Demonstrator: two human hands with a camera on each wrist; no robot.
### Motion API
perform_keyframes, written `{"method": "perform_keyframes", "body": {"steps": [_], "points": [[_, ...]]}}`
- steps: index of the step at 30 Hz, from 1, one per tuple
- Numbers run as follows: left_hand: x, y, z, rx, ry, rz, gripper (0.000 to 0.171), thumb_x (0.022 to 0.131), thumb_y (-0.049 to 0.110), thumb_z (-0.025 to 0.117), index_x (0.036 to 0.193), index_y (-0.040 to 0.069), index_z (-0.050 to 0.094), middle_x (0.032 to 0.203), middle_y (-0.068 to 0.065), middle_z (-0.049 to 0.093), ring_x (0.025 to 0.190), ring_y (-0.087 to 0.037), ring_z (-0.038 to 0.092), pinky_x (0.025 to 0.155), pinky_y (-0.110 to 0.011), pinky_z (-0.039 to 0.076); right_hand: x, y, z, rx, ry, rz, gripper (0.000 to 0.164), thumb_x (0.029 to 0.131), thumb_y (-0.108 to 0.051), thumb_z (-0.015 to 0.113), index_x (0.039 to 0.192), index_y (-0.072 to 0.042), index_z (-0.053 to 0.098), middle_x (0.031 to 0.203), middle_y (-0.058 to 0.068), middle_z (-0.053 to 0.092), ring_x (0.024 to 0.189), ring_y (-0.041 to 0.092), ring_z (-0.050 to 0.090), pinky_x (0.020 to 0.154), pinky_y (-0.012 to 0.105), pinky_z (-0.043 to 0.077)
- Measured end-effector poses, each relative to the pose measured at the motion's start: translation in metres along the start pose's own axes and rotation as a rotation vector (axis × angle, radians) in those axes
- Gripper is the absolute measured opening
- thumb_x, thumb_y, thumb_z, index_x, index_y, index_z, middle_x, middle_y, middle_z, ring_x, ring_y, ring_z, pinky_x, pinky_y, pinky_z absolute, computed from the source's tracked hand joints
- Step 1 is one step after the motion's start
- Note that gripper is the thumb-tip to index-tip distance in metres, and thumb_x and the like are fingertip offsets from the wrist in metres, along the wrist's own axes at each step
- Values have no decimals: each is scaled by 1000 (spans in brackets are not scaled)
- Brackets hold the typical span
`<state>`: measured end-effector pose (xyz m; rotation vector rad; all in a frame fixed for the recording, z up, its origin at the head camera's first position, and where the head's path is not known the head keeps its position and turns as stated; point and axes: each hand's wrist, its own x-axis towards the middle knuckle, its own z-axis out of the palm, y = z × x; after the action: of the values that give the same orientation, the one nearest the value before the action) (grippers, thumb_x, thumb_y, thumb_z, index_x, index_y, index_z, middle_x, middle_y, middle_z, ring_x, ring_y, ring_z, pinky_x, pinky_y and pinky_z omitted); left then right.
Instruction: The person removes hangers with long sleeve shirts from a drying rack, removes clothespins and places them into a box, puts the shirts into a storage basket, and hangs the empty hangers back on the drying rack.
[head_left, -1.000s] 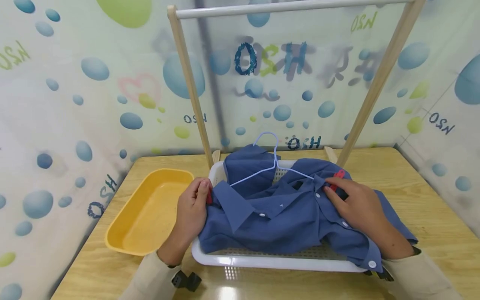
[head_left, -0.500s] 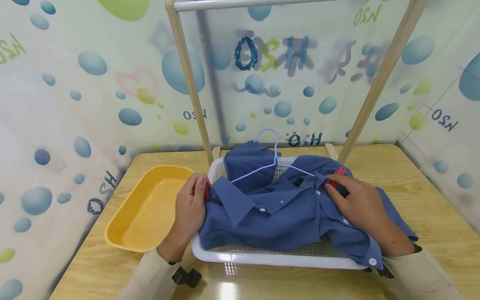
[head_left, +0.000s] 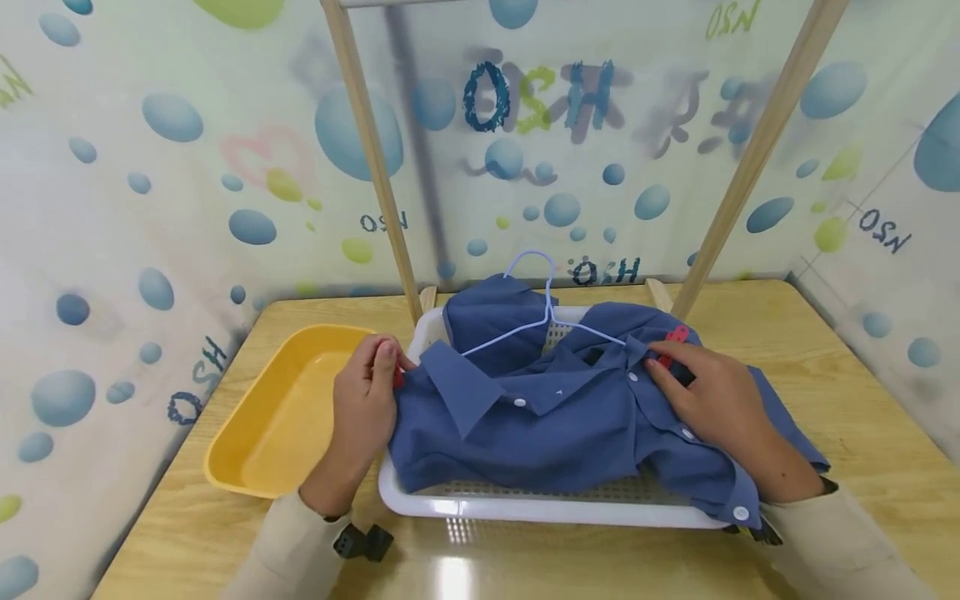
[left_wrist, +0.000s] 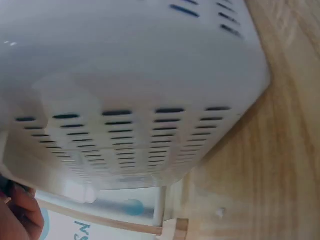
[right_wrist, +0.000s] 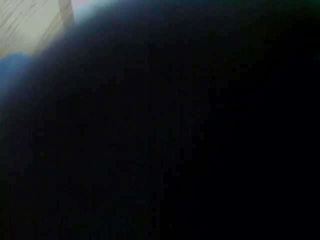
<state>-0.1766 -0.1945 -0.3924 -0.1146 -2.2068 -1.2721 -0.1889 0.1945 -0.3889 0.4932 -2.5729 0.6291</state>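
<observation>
A blue button shirt [head_left: 555,433] lies over a white plastic basket [head_left: 540,510], with a pale lilac wire hanger [head_left: 550,312] inside its collar. My left hand [head_left: 367,392] pinches the shirt's left shoulder, with a small red piece [head_left: 398,378] showing at its fingers. My right hand [head_left: 708,392] grips the cloth beside the collar on the other side. A red piece with holes [head_left: 677,335] sticks up by the right fingers. The left wrist view shows the basket's slotted wall [left_wrist: 125,85] and left fingers [left_wrist: 25,212]. The right wrist view is mostly dark.
A yellow tray [head_left: 270,433] stands left of the basket on the wooden table [head_left: 600,571]. Behind the basket rises a rack with wooden posts [head_left: 375,167], close to the patterned wall covering [head_left: 555,167].
My left hand has moved slightly left, drawing the shirt's shoulder outward past the basket's edge. The right hand keeps its grip. The head view has tilted down a little.
</observation>
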Motion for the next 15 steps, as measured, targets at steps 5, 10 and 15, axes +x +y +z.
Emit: {"method": "perform_keyframes", "body": {"steps": [5,10,15], "points": [[5,3,-7,51,-2,-11,28,107,28,47,99,4,60,80,-6,67,71,-12,54,66,-14,43,1,0,0,1,-11,8,29,90,-17,73,116,-4,72,109,22,73,86,41,71,73,58,54],[8,4,-12,67,-4,-47,31,107,32,45,102,4,58,82,-7,67,72,-16,54,66,-15,42,2,0,-1,2,-7,2,28,90,-16,73,115,-3,72,108,23,73,87,42,70,73,59,54],[10,3,-18,61,-32,-86,37,108,36,40,110,2,54,85,-11,67,72,-18,58,67,-14,48,1,0,0,1,-1,-6,28,90,-16,73,115,-4,72,108,22,74,86,40,71,72,58,55]]}}
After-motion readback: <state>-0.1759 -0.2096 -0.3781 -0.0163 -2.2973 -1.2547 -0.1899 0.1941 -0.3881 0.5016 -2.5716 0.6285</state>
